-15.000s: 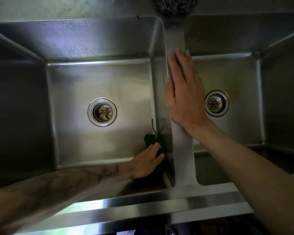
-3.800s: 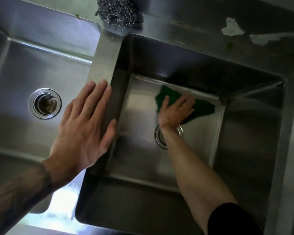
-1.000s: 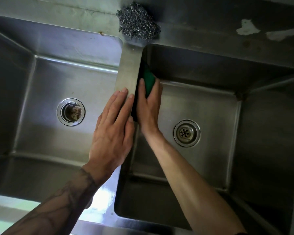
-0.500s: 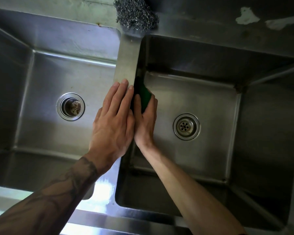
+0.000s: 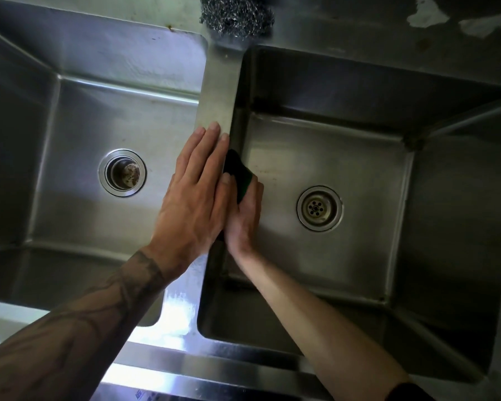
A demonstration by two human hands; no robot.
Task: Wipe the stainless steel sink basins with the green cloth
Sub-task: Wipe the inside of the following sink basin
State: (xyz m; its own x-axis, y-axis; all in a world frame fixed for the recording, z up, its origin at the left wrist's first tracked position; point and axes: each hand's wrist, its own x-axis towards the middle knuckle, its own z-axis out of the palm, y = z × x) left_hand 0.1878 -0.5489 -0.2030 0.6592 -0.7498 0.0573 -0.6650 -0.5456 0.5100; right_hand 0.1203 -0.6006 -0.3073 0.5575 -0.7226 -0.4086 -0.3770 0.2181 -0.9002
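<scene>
Drawn nearer along the divider (image 5: 219,91), the right hand (image 5: 243,218) presses the green cloth (image 5: 242,178) flat against its side; the left hand (image 5: 194,204) rests flat atop it.

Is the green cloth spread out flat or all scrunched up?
Scrunched up: the green cloth shows only as a small dark wad poking out from under the right hand.

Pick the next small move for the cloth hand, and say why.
Probably slide the green cloth along the right basin's divider-side wall toward the near corner. The right hand presses it there around mid-length, and the left hand braces flat on the divider.
</scene>
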